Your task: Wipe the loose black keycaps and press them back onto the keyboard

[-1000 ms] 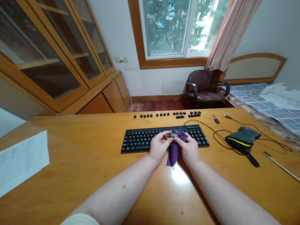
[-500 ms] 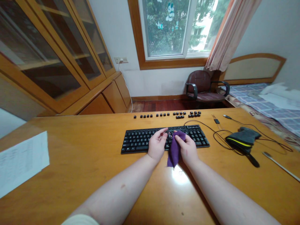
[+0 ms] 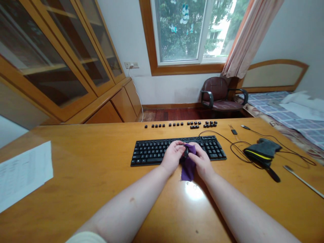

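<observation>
My left hand (image 3: 173, 156) pinches a small black keycap (image 3: 186, 152), its details hard to make out, between thumb and fingers. Wrapped in my right hand (image 3: 202, 160) is a purple cloth (image 3: 188, 170), which hangs down toward me and touches the keycap. Both hands meet over the middle of a black keyboard (image 3: 148, 153) on the wooden desk (image 3: 96, 175), hiding part of its keys. Beyond the keyboard, several loose black keycaps (image 3: 176, 124) stand in groups along the far edge of the desk.
Right of the keyboard lie a keycap puller (image 3: 234, 132), a USB cable (image 3: 255, 130), a grey and black pouch (image 3: 263, 150) with a yellow stripe and a long-handled brush (image 3: 303, 180). Paper sheets (image 3: 27, 172) lie at left. A chair (image 3: 217, 92) stands behind the desk.
My hands have drawn closer together. The cloth in my right hand now presses against the keycap in my left, and my fingers cover more of both.
</observation>
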Motion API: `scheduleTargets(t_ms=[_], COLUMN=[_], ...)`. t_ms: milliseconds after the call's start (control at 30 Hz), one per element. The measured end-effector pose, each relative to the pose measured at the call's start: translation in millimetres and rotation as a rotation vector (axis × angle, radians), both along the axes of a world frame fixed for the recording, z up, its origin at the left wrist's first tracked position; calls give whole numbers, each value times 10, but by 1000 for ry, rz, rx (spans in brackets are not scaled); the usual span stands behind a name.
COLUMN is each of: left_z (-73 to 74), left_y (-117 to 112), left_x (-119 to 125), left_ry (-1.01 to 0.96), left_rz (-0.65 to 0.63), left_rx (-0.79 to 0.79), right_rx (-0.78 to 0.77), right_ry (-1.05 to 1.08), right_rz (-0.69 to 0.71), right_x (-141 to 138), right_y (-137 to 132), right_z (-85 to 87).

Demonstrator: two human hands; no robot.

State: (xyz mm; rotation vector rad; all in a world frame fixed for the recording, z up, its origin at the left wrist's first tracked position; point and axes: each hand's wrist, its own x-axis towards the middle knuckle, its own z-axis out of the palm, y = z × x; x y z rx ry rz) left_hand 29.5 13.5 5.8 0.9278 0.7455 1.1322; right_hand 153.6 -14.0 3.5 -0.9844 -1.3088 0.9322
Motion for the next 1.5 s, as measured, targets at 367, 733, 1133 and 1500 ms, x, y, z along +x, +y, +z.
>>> scheduleTargets(t_ms=[367,733,1133,1500], left_z=[4,-22,-38,-59], left_y=[-6,35,32,82], left_x=[25,-27,-6,-95], left_ry=[-244,-196,-152,407], left_rz=[-138,-102,-27,354], left_rx=[-140,-146,-62,402], right_rx=[-16,5,22,-32], right_ry=[-150,-103,-51,-29], right_rz=[-58,-137,-172,-266], right_x=[-8,8,2,-48], right_y=[24,27,-6,-76], right_z=[-19,-6,29,-23])
